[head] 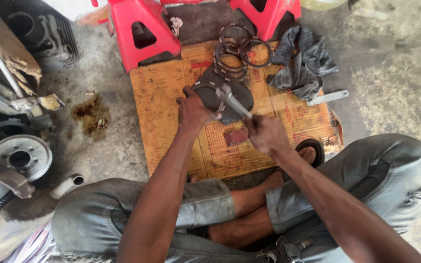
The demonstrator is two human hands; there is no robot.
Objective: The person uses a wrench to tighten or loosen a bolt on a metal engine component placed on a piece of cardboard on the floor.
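A: Left hand (191, 109) is pressed down on the dark metal cover (220, 95), fingers curled over its near edge, pinning it to the cardboard sheet (164, 97) on the floor.

B: And the right hand (264, 134) is clamped tight round a metal tool (232, 101), its head sitting on the cover's middle.

A: Stack of clutch rings (232, 61) just beyond the cover, touching it.

B: Grey rag (303, 63) to the right, a flat spanner (327, 97) beside it, red stools (142, 31) behind.
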